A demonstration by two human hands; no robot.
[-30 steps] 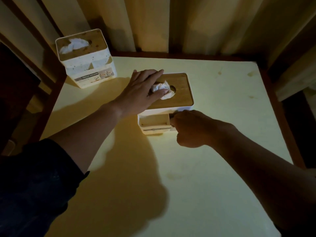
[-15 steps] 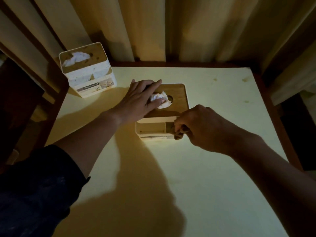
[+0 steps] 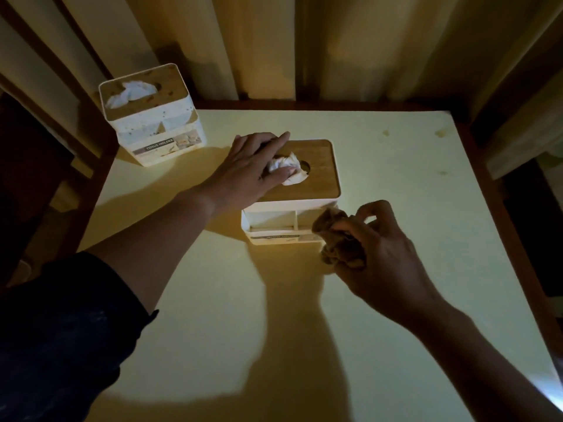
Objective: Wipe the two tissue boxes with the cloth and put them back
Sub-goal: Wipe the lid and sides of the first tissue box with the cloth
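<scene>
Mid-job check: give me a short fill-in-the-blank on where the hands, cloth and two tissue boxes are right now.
1. The left hand rests flat on the wooden ____ of the near tissue box.
2. The right hand grips a bunched brown ____ beside that box's front right corner.
3. The far tissue box stands at the table's back ____ corner.
4. A white ____ sticks out of each box's top.

Missing words: lid; cloth; left; tissue

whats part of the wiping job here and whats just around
Job: near tissue box under left hand; brown cloth in right hand; spotted far tissue box.
Around: table; curtain.
</scene>
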